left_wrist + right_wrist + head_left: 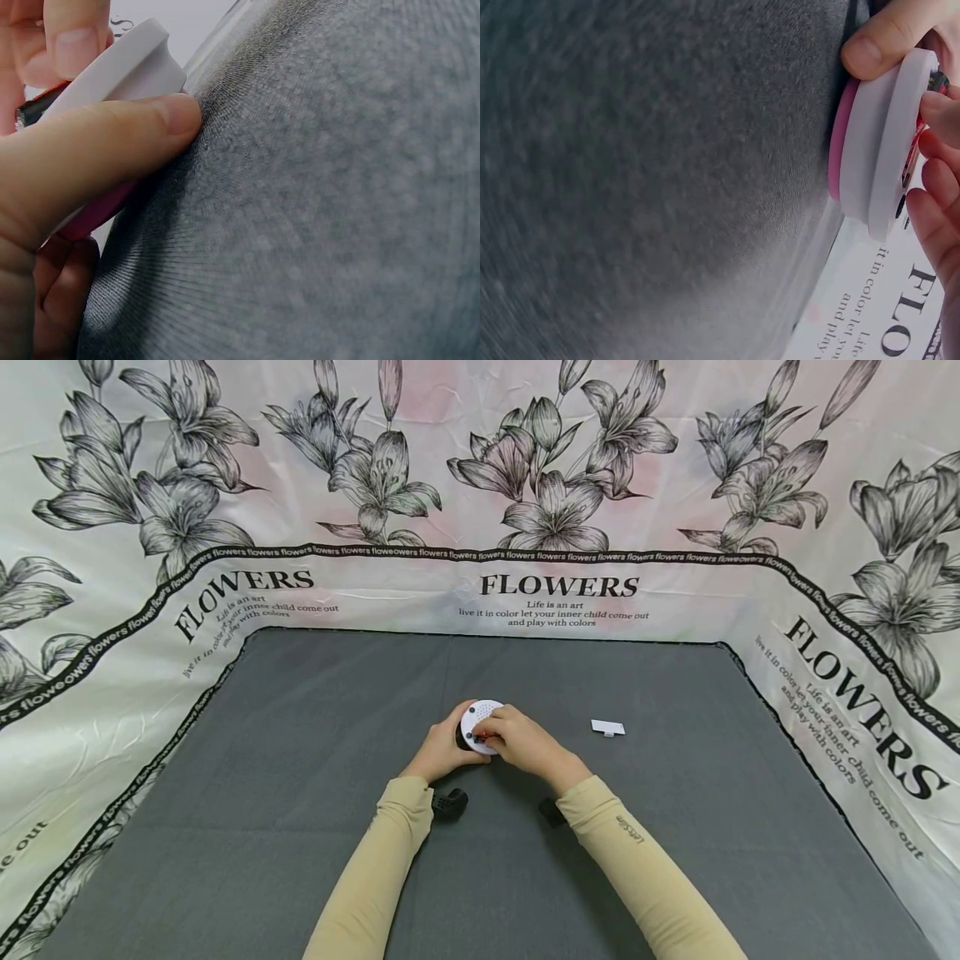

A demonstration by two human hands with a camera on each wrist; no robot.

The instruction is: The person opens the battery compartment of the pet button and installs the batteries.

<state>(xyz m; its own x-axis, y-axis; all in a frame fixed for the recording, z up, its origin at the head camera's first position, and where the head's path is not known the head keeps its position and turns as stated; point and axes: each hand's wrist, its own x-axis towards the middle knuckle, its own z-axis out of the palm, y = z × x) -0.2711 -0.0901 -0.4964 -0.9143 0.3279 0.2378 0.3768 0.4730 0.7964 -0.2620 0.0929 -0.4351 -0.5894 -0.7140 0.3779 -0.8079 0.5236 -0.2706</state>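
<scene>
My left hand [441, 750] grips a round white device [474, 717] by its rim, thumb along the near side. Small holes and dark round feet dot the device's upturned face; its underside shows pink in both wrist views. Over an opening in that face, my right hand [531, 745] pinches a red and black battery [910, 161] with bent fingertips. The fingers hide much of the battery and of the opening. To the right on the cloth lies a small white battery cover [607, 727] with a tab on its edge.
A grey cloth [300, 735] covers the table. White fabric printed with flowers [555, 510] hangs along the back and both sides. Black wrist-camera mounts [450, 805] stick out near both cuffs.
</scene>
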